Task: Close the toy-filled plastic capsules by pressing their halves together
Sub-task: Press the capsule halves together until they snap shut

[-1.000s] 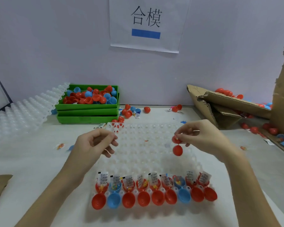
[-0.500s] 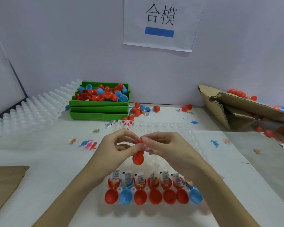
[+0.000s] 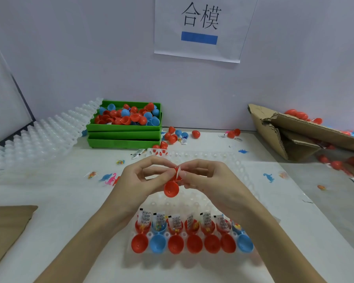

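**Capsule held between both hands above the tray**

Since a second ago the hands have been brought together: then they were apart, the capsule hanging from the right one alone; half a second ago they had already met, and little has shifted since. Only the head view is given. In it the red capsule (image 3: 172,185) is held in the air above the clear tray (image 3: 241,174), well clear of the row of open capsules (image 3: 192,233) at the tray's near edge. The left hand (image 3: 143,180) is curled, its thumb and forefinger pinching the upper half; the right hand (image 3: 208,180) is curled too, its fingertips (image 3: 183,174) pinched on the white slip (image 3: 178,173) that sticks up from that half. The lower half hangs open below.

For the step in hand, the slip should probably be tucked fully inside first, since paper caught in the seam would likely keep the halves from snapping. The hanging half is then best swung up, rims lined squarely, and pressed evenly until seated.
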Demonstrator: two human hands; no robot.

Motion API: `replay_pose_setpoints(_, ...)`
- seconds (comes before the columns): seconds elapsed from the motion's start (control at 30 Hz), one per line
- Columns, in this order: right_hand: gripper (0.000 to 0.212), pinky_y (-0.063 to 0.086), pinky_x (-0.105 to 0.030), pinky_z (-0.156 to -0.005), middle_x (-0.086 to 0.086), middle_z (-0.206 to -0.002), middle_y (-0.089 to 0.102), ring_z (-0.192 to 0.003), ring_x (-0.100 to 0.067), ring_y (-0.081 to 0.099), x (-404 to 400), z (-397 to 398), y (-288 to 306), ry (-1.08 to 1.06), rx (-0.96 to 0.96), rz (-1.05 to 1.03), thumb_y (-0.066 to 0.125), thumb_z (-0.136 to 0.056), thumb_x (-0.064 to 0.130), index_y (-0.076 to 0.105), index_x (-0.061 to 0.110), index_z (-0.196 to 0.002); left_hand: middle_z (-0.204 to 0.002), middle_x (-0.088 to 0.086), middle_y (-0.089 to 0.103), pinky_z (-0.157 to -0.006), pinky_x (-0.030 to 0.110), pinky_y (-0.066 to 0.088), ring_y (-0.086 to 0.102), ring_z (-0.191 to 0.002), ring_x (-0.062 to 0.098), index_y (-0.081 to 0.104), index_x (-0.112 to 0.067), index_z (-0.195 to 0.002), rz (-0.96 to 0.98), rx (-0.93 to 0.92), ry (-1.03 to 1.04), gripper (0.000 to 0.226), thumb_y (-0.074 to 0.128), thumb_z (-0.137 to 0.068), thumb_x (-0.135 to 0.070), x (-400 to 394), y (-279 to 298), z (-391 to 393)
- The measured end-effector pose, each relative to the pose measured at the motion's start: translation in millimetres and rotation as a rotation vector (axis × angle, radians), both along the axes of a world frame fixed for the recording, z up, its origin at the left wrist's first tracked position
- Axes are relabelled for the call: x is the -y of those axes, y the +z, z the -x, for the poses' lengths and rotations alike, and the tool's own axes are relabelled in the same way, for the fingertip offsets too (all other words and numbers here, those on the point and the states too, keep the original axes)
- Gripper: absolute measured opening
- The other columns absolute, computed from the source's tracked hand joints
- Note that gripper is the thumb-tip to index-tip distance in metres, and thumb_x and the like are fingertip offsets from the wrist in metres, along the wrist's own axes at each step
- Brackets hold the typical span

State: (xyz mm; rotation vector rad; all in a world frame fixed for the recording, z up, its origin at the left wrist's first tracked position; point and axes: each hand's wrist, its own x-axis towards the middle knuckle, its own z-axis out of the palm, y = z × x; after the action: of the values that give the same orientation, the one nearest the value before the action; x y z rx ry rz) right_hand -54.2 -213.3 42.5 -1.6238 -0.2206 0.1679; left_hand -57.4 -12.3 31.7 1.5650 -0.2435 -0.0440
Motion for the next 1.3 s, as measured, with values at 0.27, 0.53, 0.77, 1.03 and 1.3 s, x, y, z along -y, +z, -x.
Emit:
replay_pose_setpoints(0.27,0.013,0.058,-0.018,-0.077,0.002,-0.095,0.081,-0.09,-0.012,0.077,-5,0,-4,-0.021,0.044,0.079,0.074,-0.095,0.03,0.079,0.021,-0.105,-0.104,0.0,0.08,-0.089,0.036,0.06,0.075,-0.104,0.022,0.078,-0.029,-0.103,-0.045,-0.046,0.064,0.031,0.084,-0.078,-0.047,2,-5,-1)
replay_pose_setpoints(0.53,0.027,0.056,-0.02,-0.083,0.011,-0.105,0.078,-0.098,-0.005,0.073,-10,0,-6,0.043,0.14,0.219,0.073,-0.093,0.042,0.076,0.033,-0.118,-0.106,0.02,0.078,-0.073,0.019,0.058,0.078,-0.097,0.024,0.08,-0.015,-0.103,0.263,-0.252,-0.028,0.028,0.085,-0.077,-0.024,-3,0,-1)
replay_pose_setpoints(0.77,0.018,0.057,-0.019,-0.085,0.007,-0.1,0.08,-0.094,-0.008,0.076,-13,-1,-11,0.004,0.201,0.121,0.074,-0.096,0.021,0.077,0.017,-0.114,-0.105,0.019,0.078,-0.074,0.036,0.065,0.078,-0.095,0.038,0.076,-0.015,-0.104,0.236,-0.211,-0.002,0.033,0.086,-0.076,-0.027,-3,-2,-3)
replay_pose_setpoints(1.03,0.025,0.062,-0.033,-0.085,0.007,-0.102,0.079,-0.094,-0.011,0.076,-18,0,-16,-0.073,0.392,0.246,0.072,-0.097,0.016,0.075,0.027,-0.12,-0.095,0.009,0.08,-0.066,0.034,0.065,0.079,-0.08,0.035,0.078,-0.016,-0.091,0.055,-0.013,0.11,0.008,0.082,-0.084,-0.019,-1,-6,-1)
replay_pose_setpoints(1.3,0.03,0.06,-0.026,-0.084,0.011,-0.105,0.076,-0.093,-0.001,0.071,-15,-1,-16,-0.18,0.505,0.338,0.066,-0.101,0.017,0.073,0.028,-0.128,-0.101,-0.001,0.081,-0.079,0.008,0.053,0.079,-0.092,0.017,0.082,-0.023,-0.109,-0.013,0.032,0.046,0.025,0.081,-0.084,-0.03,-6,2,-1)
